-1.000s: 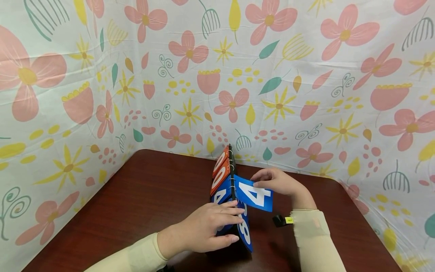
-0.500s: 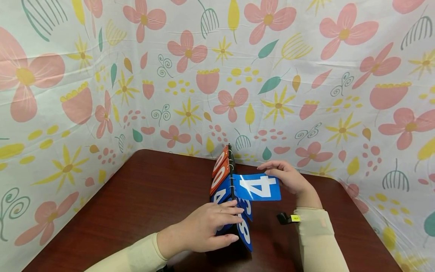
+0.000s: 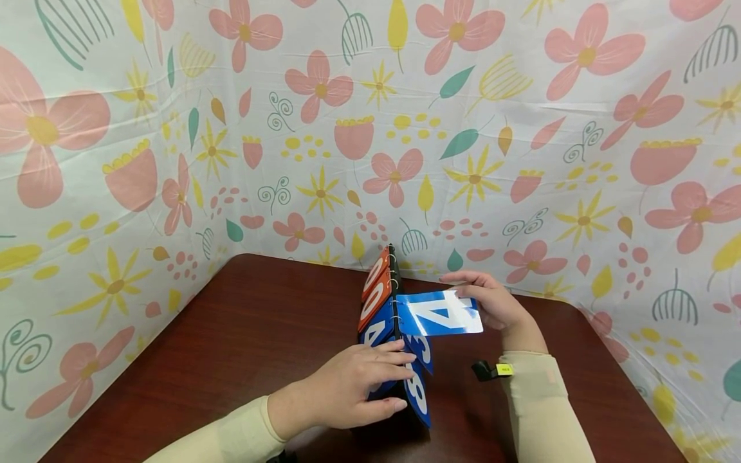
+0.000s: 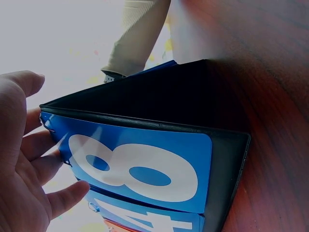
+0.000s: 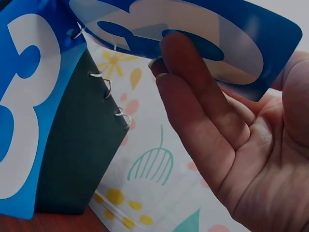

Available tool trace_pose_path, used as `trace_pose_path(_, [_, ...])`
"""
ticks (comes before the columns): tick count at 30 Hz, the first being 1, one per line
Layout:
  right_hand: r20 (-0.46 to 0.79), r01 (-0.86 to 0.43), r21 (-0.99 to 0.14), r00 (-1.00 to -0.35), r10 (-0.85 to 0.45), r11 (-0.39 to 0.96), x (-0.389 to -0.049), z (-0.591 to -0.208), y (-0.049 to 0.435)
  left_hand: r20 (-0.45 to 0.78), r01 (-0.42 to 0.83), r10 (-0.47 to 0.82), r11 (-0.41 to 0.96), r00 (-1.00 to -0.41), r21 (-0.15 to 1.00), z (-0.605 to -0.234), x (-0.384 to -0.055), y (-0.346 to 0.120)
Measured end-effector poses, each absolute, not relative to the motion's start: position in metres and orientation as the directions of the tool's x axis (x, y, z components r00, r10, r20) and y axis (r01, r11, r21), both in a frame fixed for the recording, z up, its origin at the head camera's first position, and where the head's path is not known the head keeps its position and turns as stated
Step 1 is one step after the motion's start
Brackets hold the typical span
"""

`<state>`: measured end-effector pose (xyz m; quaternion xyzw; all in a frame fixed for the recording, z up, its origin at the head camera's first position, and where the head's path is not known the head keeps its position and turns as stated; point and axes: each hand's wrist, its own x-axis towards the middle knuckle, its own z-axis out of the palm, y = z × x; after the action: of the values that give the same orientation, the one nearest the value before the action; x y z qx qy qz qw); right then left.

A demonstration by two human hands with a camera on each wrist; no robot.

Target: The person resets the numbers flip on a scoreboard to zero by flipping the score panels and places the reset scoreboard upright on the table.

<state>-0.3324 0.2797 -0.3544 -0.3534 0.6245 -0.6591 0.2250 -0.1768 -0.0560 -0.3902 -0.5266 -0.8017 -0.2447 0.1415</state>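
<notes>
Scoreboard [image 3: 383, 320] stands tented; left hand [image 3: 350, 386] lies spread over its ridge [image 3: 394, 283], right hand [image 3: 494, 305] pinches a raised blue 4-card [image 3: 429, 315].

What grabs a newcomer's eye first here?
Probably the blue 4 card, partly washed by glare, held out from the flip scoreboard by the right hand. Then the floral backdrop behind the dark red table, and the left hand over the scoreboard's near half.
</notes>
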Motion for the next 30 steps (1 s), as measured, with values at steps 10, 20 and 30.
trace_pose_path(10, [0.135,-0.093,-0.991,-0.750,-0.647,-0.099,-0.330,-0.354,0.272,0.483,0.912,0.774,0.325,-0.409,0.250,-0.391,-0.177,-0.056])
trace_pose_path(20, [0.127,-0.034,-0.989,-0.671,-0.730,-0.141,-0.325,-0.352,0.268,0.478,0.909,0.774,0.323,-0.415,0.264,-0.391,-0.177,-0.056])
trace_pose_path(30, [0.233,0.017,-0.952,-0.603,-0.763,-0.305,-0.324,-0.348,0.261,0.495,0.915,0.772,0.309,-0.400,0.259,-0.391,-0.178,-0.056])
